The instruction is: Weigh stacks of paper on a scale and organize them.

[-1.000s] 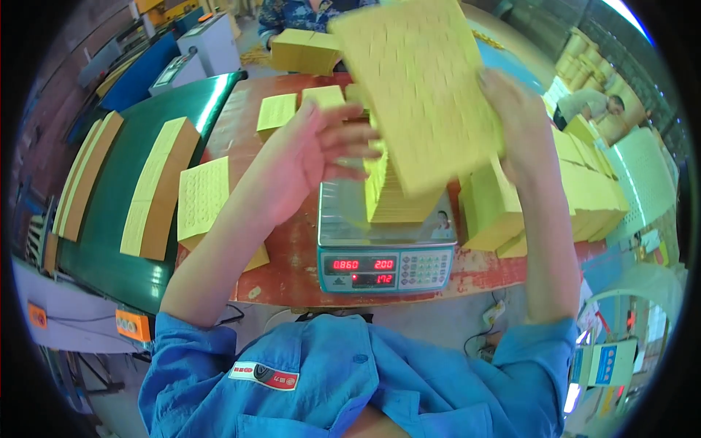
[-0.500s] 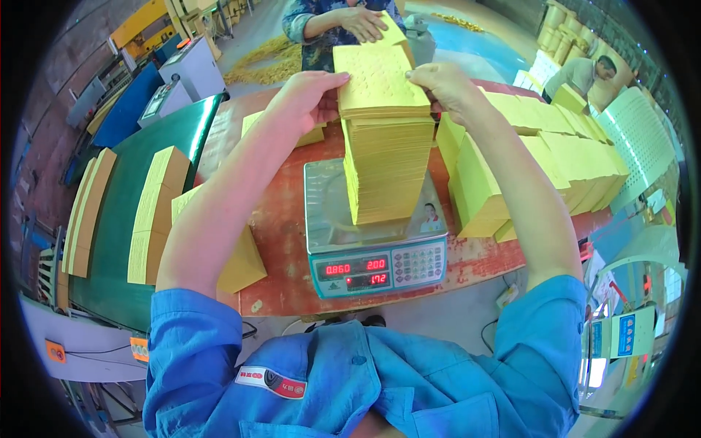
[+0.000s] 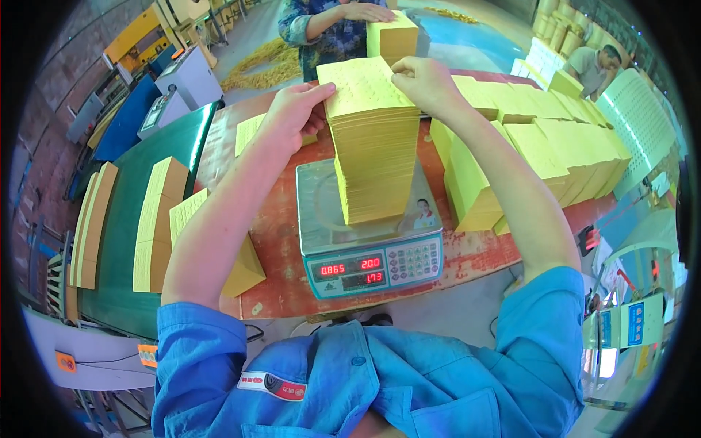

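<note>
A tall stack of yellow paper sheets (image 3: 374,160) stands on the steel pan (image 3: 315,212) of a digital scale (image 3: 372,266) with red lit digits. My left hand (image 3: 298,113) grips the stack's upper left edge, thumb along the top and fingers curled by the side. At the upper right edge, my right hand (image 3: 427,84) pinches the top sheets between thumb and fingers. The top sheets are rough and dimpled. Behind the stack, a co-worker's hand (image 3: 369,12) rests on another yellow paper block (image 3: 393,38).
Rows of yellow paper stacks (image 3: 540,157) fill the right of the worn red table (image 3: 475,255). More paper blocks stand on the green conveyor belt (image 3: 120,241) at left; one leans by my left forearm. Another person (image 3: 593,66) bends over at the far right.
The upper sheets, offset from the lower stack before, now sit almost in line with it. The co-worker's block stands more fully in view. The scale's red digits have changed slightly.
</note>
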The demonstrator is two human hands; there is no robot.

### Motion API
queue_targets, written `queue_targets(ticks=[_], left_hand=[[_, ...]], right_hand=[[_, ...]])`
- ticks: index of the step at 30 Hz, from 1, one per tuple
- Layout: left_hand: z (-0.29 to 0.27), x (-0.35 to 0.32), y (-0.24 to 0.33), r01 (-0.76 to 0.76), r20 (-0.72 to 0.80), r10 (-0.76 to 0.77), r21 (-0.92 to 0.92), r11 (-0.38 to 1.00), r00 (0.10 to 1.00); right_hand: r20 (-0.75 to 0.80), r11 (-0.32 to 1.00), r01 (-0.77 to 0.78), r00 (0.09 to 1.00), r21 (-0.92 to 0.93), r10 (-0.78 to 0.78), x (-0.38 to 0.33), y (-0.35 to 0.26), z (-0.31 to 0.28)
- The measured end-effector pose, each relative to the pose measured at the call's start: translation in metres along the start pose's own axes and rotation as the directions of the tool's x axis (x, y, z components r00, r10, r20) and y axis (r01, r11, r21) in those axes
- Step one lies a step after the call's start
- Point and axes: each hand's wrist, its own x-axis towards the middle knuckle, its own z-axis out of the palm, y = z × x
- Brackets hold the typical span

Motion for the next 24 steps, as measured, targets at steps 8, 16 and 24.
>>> queue_targets(ticks=[8, 16, 24], left_hand=[[0.009, -0.004, -0.005, -0.170, -0.062, 0.176, 0.099, 0.981, 0.982], [0.015, 0.002, -0.013, -0.218, -0.168, 0.291, 0.351, 0.911, 0.942], [0.009, 0.003, -0.028, -0.318, -0.177, 0.594, 0.709, 0.630, 0.784]], right_hand=[[0.023, 0.997, 0.001, 1.000, 0.080, -0.003, -0.004, 0.012, 0.000], [0.005, 0.982, -0.048, 0.999, 0.181, 0.047, -0.010, 0.015, 0.002], [-0.087, 0.961, -0.012, 0.996, 0.275, 0.037, -0.021, 0.014, 0.013]])
